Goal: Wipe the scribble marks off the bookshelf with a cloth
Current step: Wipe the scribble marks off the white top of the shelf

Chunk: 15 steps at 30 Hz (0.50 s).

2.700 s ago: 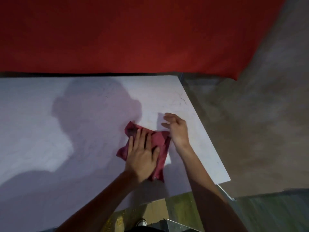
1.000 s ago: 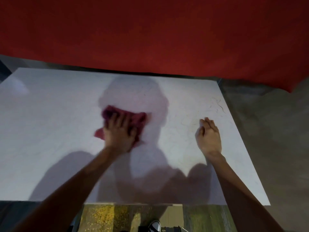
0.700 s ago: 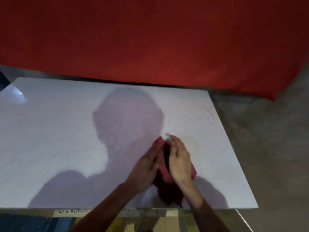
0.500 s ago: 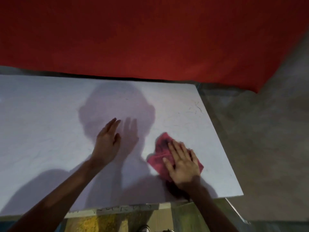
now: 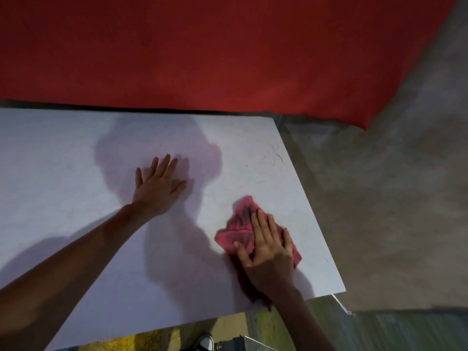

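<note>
Wide red fabric sheet (image 5: 228, 51) beyond the left hand (image 5: 157, 188); grey concrete floor (image 5: 392, 211) right of the right hand (image 5: 268, 252).

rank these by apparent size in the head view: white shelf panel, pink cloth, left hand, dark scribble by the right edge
1. white shelf panel
2. pink cloth and left hand: about alike, cloth partly covered
3. dark scribble

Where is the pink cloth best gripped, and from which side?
Probably the crumpled far-left part of the cloth, which sticks out past the right hand. Come from above and the left: its folds rise there; the rest lies pressed under the palm.
</note>
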Motion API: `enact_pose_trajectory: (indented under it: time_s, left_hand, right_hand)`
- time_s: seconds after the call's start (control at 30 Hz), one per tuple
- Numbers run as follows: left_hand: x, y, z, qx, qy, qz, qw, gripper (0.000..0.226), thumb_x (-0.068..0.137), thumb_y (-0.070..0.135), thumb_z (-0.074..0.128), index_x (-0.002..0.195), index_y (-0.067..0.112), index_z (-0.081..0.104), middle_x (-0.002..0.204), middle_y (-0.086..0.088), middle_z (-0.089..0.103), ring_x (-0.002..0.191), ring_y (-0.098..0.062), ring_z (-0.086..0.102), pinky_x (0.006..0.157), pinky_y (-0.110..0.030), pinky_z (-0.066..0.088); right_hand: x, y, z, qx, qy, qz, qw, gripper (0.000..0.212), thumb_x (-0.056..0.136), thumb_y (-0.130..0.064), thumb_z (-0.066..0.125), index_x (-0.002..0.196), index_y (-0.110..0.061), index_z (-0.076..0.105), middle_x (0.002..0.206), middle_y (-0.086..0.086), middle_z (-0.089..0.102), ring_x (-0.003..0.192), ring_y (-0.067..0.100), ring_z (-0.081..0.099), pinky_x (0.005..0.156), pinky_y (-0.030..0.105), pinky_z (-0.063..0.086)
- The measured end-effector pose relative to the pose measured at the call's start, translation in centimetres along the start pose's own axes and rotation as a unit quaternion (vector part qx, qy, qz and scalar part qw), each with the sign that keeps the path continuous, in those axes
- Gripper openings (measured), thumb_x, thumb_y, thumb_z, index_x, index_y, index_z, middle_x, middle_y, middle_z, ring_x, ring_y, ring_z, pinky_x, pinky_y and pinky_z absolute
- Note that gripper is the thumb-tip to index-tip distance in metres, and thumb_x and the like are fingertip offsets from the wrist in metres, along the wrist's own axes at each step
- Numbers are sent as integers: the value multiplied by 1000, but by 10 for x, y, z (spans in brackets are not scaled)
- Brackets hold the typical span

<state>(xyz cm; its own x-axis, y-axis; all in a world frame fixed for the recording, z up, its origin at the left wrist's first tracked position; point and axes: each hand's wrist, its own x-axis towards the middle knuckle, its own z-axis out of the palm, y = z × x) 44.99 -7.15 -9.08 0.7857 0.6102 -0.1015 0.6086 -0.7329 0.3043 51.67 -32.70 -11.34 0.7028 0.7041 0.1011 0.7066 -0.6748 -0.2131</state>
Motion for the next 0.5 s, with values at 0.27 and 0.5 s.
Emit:
enact_pose_trajectory:
  time_s: [0.27, 0.5]
  left_hand:
    - [12, 2, 23, 60, 22, -25, 998, 94, 73, 69, -5, 154, 22, 8, 161, 3, 1, 148, -21, -3, 115, -49, -2]
    - [14, 0, 28, 71, 43, -21, 996, 93, 74, 70, -3, 153, 23, 14, 160, 6, 5, 148, -20, 2, 115, -53, 1]
  right_hand:
    - [156, 66, -9, -35, -64, 102, 992, 72, 94, -56, 17, 154, -19, 3, 161, -2, 1, 148, 15, -1, 117, 41, -1]
    - [240, 80, -6, 3, -95, 107, 990, 68, 98, -46, 30, 154, -17, 2, 161, -1, 4, 148, 16, 3, 119, 42, 6]
